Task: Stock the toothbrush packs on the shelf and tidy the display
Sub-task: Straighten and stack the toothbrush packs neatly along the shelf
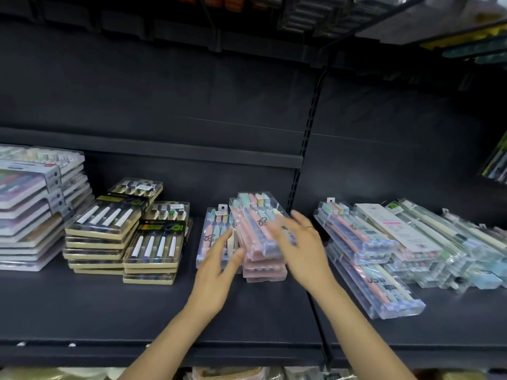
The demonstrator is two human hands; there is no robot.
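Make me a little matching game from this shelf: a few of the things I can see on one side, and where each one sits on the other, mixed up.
Things:
1. pink stack
2. gold-edged stacks
3. white-edged stack
4. left hand

Places:
A. far left end of the shelf
B. under the right hand
C. between the white-edged stack and the middle packs
D. against the pink stack's left side

Pairs: 1-B, 2-C, 3-A, 4-D
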